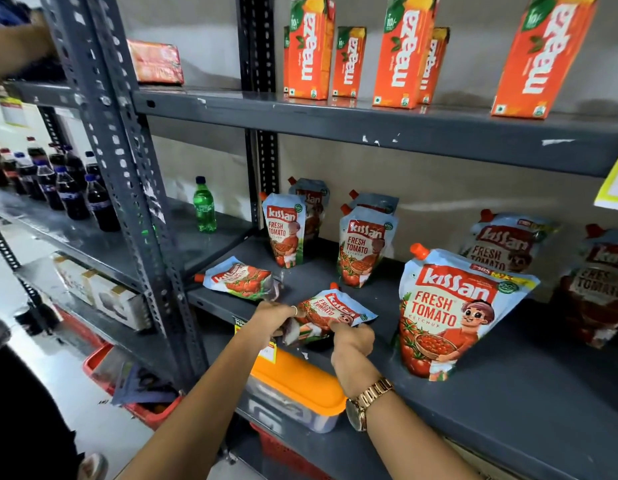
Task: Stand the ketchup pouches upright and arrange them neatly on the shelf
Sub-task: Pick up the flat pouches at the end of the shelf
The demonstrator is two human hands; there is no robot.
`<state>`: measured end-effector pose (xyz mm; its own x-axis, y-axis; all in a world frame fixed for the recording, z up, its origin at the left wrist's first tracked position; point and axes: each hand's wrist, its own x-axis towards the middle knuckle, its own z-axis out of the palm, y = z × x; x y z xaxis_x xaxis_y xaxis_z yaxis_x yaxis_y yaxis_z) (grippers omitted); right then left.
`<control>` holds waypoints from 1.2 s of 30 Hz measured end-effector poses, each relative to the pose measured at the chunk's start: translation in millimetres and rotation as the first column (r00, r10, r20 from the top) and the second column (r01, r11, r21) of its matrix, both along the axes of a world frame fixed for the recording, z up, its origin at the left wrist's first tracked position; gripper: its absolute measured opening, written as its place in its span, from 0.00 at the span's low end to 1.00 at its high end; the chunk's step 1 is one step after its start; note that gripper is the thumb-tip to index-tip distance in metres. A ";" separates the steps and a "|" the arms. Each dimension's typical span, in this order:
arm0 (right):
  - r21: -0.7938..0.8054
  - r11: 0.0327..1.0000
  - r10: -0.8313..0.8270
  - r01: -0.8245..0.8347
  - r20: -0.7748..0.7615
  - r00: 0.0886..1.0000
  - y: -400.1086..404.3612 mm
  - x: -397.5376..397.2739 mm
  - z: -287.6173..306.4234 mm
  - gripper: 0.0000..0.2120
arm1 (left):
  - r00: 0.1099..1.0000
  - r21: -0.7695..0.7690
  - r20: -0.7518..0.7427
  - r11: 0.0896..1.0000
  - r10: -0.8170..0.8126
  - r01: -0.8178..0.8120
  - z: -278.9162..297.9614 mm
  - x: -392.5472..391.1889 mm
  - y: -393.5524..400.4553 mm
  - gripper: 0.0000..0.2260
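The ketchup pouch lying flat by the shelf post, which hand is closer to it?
Left. The left hand is just below-right of that lying pouch, holding another pouch's bottom end. The right hand is further right, on the held pouch's near edge.

Pale-blue ketchup pouches (449,313) carry a red label band with white lettering, red tomato artwork and orange-red spout caps; one such pouch (331,315), printed the same, lies between the left hand (274,315) and right hand (352,337); a gold-toned watch (366,403) bands the right wrist; the shelf (508,403) is dark grey, chipped white along its upper edge; orange juice cartons (309,50) show white lettering and green corners; a green bottle (204,211) has a blue cap; dark cola bottles (70,192) wear blue caps and labels; a box lid (293,379) below is bright orange.
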<state>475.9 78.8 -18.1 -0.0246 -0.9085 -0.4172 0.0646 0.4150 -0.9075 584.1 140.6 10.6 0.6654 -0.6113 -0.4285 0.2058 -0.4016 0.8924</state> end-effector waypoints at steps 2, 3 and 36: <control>-0.093 0.996 0.011 -0.010 0.017 1.000 -0.3 0.6 1.0 0.20 | 0.999 0.001 -0.015 0.999 -0.034 0.034 -1.4 1.1 1.1 0.10; -0.160 0.987 0.029 -0.026 0.015 0.999 0.1 0.9 1.4 0.21 | 0.998 -0.002 -0.027 0.999 -0.048 0.048 -2.3 2.0 2.4 0.10; -0.806 0.565 0.042 -0.178 -0.188 0.981 -5.0 17.0 10.8 0.11 | 0.861 -0.348 0.379 0.914 0.341 -0.209 -31.6 37.4 8.7 0.15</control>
